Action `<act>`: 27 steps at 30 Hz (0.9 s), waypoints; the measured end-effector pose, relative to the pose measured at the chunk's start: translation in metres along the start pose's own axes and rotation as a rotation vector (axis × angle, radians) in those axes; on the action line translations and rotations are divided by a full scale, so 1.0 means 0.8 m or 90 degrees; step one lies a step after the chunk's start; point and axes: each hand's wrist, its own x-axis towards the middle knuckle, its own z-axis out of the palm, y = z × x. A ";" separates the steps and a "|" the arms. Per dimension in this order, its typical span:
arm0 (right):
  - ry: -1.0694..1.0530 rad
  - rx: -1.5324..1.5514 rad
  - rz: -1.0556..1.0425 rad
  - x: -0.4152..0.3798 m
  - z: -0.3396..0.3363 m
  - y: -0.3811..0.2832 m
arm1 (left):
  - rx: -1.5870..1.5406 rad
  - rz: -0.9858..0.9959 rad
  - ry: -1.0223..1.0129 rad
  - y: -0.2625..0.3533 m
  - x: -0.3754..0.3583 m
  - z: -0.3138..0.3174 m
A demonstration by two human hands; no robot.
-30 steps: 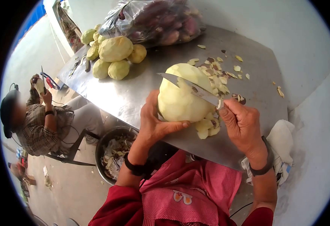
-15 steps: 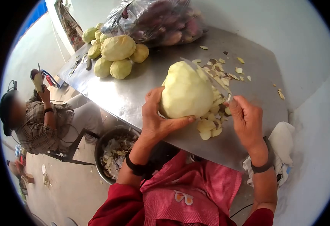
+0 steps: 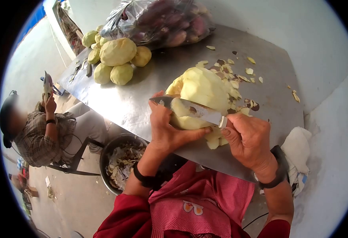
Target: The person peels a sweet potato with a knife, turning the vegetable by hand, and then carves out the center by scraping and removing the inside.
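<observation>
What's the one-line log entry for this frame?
left hand: grips peeled tuber | right hand: holds knife, blade across tuber | surface: steel table

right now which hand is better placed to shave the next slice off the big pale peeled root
Right. The right hand already grips the steel-bladed knife, its blade lying across the big pale peeled root. The left hand is wrapped around the root's near side, steadying it.

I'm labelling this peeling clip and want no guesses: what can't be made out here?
Head view, the only one:
- Knife handle: buried in the right hand.
- Peeled vegetable: its underside is covered by the left hand; its kind is unclear.
- Plastic bag: glare blurs the reddish contents.
- Metal basin: partly under the steel table.
</observation>
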 end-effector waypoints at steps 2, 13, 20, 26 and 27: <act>0.006 -0.008 0.006 0.000 0.000 0.000 | 0.011 0.021 -0.011 0.000 -0.001 -0.001; 0.011 -0.063 0.075 0.004 -0.001 0.009 | -0.080 -0.051 0.079 -0.005 -0.006 0.010; 0.034 -0.118 0.240 -0.002 -0.006 0.043 | -0.128 -0.096 0.071 -0.004 -0.014 0.004; 0.009 0.073 0.271 0.005 -0.010 0.022 | -0.042 0.008 0.074 -0.011 -0.011 0.006; -0.001 0.130 0.265 0.005 -0.010 0.019 | -0.041 0.009 0.074 -0.010 -0.010 0.006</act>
